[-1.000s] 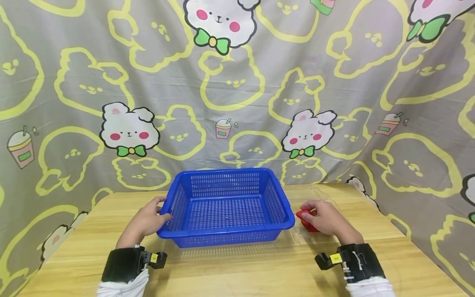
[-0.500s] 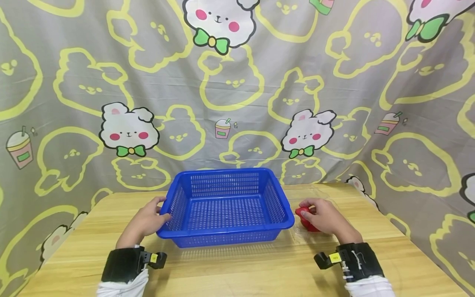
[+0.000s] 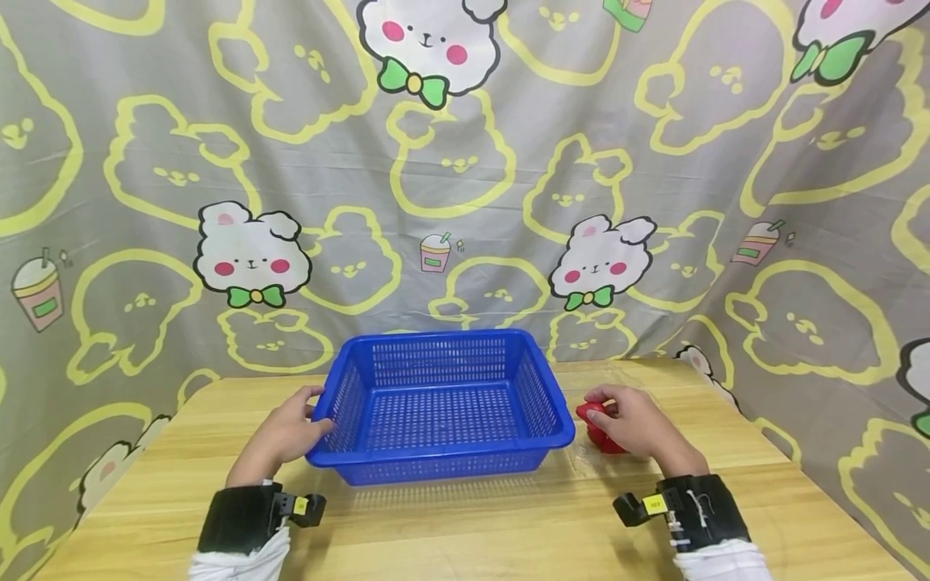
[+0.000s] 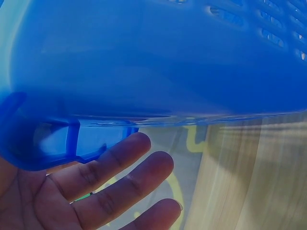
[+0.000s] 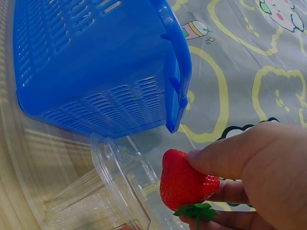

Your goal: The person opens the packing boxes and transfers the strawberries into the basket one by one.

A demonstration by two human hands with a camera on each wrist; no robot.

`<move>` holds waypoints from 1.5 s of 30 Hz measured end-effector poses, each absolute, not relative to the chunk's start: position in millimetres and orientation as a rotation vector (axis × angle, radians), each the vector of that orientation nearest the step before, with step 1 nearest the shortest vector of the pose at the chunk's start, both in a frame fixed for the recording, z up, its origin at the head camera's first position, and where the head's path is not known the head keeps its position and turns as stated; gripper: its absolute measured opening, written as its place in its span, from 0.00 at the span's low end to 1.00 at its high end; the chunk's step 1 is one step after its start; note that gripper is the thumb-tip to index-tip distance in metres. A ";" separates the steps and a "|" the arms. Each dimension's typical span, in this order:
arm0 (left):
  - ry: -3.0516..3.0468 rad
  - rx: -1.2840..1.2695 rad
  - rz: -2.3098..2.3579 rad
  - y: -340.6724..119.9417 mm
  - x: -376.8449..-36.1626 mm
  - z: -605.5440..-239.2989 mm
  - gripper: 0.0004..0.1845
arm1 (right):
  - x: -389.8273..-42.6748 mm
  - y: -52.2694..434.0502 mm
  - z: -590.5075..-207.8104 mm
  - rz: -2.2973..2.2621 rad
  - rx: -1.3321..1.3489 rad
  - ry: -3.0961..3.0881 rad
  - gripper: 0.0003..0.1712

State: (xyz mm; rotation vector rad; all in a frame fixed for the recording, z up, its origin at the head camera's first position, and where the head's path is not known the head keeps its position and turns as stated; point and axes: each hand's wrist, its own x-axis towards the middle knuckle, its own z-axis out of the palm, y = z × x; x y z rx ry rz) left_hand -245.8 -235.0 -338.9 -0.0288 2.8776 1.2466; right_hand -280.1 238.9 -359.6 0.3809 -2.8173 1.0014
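Observation:
On the table, a blue plastic basket [image 3: 443, 448] with slotted walls stands in the middle of the head view. My left hand [image 3: 291, 426] holds its left rim, thumb over the edge and fingers outside below it. Those fingers [image 4: 129, 184] are spread under the rim in the left wrist view, where the thumb is hidden. To the basket's right, my right hand [image 3: 634, 424] pinches a red strawberry [image 5: 182, 182] with green leaves between thumb and fingers. It hangs above a clear plastic container [image 5: 112, 177]. More red [image 3: 603, 440] shows below the hand, partly covered by it.
The wooden table [image 3: 465, 528] extends in front of the basket. A grey curtain [image 3: 465, 298] with yellow outlines and white bears hangs close behind the basket and along both sides. The clear container is hard to make out in the head view.
My right hand has shifted very slightly up and left with the strawberry, which stands a little more apart from the red below. The left hand and basket have stayed put.

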 end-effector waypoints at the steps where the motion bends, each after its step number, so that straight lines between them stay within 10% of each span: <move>1: 2.877 -0.028 1.248 -235.0 -245.7 -338.9 0.32 | -280.1 238.8 -359.2 0.995 0.386 -2.816 0.16; 45: 2.904 0.002 1.249 -233.9 -243.4 -339.7 0.31 | -275.3 233.1 -348.7 0.950 0.427 -2.756 0.15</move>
